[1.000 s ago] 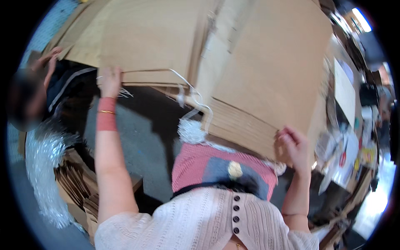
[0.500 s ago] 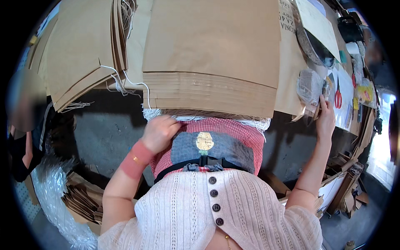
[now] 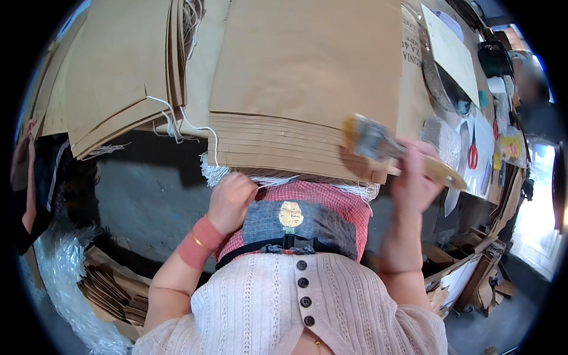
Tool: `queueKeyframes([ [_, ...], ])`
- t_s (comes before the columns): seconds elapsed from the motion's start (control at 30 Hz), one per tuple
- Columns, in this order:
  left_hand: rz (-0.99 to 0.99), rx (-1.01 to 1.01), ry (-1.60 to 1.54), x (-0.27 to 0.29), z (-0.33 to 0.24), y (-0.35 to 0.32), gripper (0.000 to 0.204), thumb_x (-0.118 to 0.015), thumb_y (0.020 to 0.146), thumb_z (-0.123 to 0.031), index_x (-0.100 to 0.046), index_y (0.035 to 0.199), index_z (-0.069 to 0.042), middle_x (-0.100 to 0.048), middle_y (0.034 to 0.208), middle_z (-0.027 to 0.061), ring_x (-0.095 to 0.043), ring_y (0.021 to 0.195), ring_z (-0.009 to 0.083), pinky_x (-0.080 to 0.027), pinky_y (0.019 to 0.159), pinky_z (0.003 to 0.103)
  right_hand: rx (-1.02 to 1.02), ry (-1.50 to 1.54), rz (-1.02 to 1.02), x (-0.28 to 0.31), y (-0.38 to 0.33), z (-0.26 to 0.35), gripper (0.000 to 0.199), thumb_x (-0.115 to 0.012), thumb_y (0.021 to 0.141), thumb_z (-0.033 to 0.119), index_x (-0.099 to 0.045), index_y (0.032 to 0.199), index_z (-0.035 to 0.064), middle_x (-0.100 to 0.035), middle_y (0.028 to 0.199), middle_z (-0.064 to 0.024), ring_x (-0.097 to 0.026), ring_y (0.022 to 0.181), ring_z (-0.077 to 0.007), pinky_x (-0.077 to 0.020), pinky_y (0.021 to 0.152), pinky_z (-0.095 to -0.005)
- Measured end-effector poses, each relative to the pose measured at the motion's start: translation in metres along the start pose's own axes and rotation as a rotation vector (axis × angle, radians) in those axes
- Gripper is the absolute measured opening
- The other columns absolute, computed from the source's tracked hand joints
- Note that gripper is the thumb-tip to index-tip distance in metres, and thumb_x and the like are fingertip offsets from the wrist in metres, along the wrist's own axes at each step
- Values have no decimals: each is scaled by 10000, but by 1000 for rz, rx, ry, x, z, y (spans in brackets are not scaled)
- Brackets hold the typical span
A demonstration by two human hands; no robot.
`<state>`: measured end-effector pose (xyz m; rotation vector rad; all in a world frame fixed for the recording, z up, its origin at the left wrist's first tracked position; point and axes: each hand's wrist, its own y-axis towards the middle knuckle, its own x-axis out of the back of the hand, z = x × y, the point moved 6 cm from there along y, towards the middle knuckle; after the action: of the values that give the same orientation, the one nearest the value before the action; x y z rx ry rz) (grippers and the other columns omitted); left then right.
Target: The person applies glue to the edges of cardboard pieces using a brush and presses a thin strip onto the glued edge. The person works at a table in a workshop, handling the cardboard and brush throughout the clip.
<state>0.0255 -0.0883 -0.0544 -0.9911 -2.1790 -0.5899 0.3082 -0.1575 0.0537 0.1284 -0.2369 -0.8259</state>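
**Brown paper stack [image 3: 307,65] now has a brush [image 3: 378,142] over its near edge**

The stack lies in front of the body, its stepped edges facing the person, much as half a second ago. White cord [image 3: 214,170] hangs along that edge. The brush, blurred, is the newcomer: bristles point left above the stack's right corner, so tool and stepped edges now come together; contact cannot be told. The right hand [image 3: 414,177], earlier at the table's right side, grasps its handle. The left hand [image 3: 232,201] stays beside the cord, fingers curled; whether they pinch a strand is unclear.
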Motion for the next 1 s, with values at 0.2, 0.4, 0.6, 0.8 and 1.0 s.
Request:
queueKeyframes([
  [0.2,-184,88,199,75,-21,9,118,-618,727,26,-590,838,-1,-606,779,132,-567,627,292,-454,564,369,101,75,432,-138,5,15,77,-632,852,58,-640,837,-17,-618,741,-25,-578,654,-81,-460,568,-227],
  [0.4,-125,54,492,68,9,76,141,-569,716,1,-535,852,-7,-572,1198,165,-574,825,264,-491,678,343,94,-113,489,-179,17,9,136,-655,801,88,-631,745,-34,-624,586,-60,-597,526,-107,-472,484,-255],
  [0.6,-52,78,522,55,15,84,150,-531,717,-2,-528,867,5,-536,1266,171,-576,835,278,-500,716,348,71,-599,279,-90,51,-30,248,-659,755,213,-616,661,-12,-626,596,-146,-632,551,-260,-491,555,-349],
  [0.8,-37,69,531,51,13,87,59,-513,773,-5,-498,829,8,-533,1266,181,-573,826,311,-488,710,382,103,-886,211,-32,67,-37,255,-608,760,233,-596,650,4,-600,610,-172,-605,584,-339,-475,567,-412],
  [1.0,49,121,581,49,15,88,74,-516,846,-50,-509,863,22,-532,1261,194,-563,793,328,-472,702,407,251,-1017,221,-58,70,-17,210,-622,761,224,-614,677,31,-619,648,-158,-622,606,-303,-486,577,-395],
])
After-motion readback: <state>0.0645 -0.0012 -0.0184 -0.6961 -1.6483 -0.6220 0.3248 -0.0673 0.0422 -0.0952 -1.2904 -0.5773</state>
